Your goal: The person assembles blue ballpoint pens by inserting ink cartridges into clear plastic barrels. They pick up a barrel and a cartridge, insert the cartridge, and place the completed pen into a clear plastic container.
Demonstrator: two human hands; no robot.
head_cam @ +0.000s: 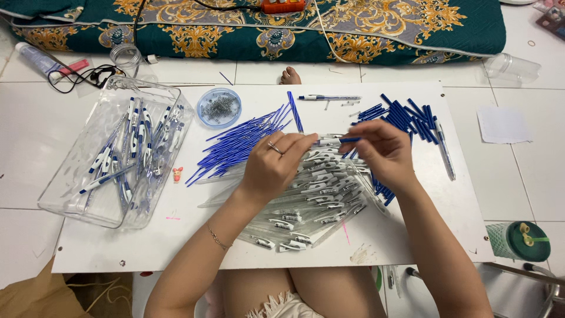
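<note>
My left hand [272, 166] and my right hand [384, 153] meet over the middle of a white board [176, 235]. Together they hold one pen [332, 141]: the left fingers pinch its clear barrel, the right fingers grip its blue end. Under the hands lies a heap of clear pen barrels with white clips [312, 203]. Thin blue refills [238, 144] fan out to the left of the hands. Blue pen parts [403, 115] are piled to the right. A ring sits on a left finger and a thin bracelet on the left wrist.
A clear plastic tray [70, 194] at the left holds several finished pens. A small round dish of springs [219, 108] stands behind the refills. A finished pen [329, 98] lies at the board's far edge. A patterned green mat [376, 29] borders the back, a green cup [521, 240] sits right.
</note>
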